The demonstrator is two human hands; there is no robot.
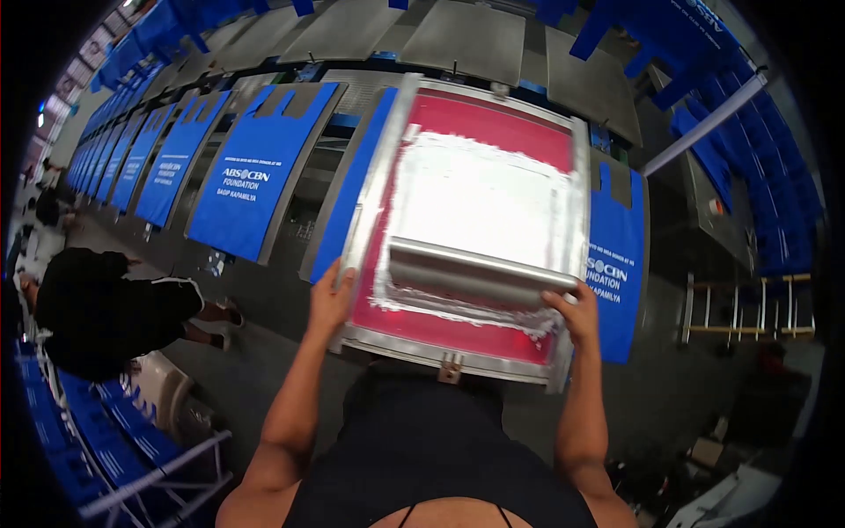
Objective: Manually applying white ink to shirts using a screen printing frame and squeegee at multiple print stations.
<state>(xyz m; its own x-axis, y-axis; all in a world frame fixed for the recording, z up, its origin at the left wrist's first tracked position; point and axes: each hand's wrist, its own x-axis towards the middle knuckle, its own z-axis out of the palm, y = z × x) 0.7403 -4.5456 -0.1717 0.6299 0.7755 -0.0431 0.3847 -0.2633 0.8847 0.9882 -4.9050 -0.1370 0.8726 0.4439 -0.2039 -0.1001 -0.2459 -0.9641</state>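
A metal-edged screen printing frame (396, 347) with red mesh is in front of me, tilted slightly clockwise. White ink (480, 189) covers much of the mesh. Across its lower part lies a long metal squeegee (475, 271), ink along its lower side. My left hand (331, 304) is closed on the frame's left rail. At the right rail my right hand (576, 312) is closed too, its thumb and fingertips by the squeegee's right end; part of its grip is hidden. Blue fabric pieces (616, 308) show on both sides of the frame.
To the left runs a row of flat boards bearing blue printed bags (249, 167). Bare grey boards (465, 40) line the far side. A person in dark clothes (97, 304) is at the left. Racks with blue bags stand at both sides, and a ladder (748, 308) at the right.
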